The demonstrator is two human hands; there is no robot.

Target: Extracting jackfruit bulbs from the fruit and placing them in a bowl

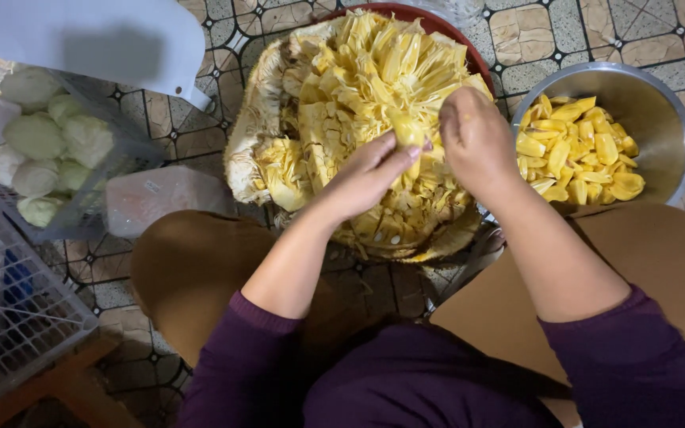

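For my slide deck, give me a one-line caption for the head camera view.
Both hands, left and right, pull a yellow pod from an opened jackfruit beside a steel bowl of pods.

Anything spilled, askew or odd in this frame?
Nothing stands out. The cut jackfruit sits on its red tray, the peeled yellow pods are all inside the steel bowl, and both hands, left hand and right hand, work one pod at the fruit's middle.

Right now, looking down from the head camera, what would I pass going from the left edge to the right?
White wire crate → clear bin of pale green cabbages → cut-open jackfruit → left hand → right hand, both at one yellow pod → steel bowl of yellow pods.
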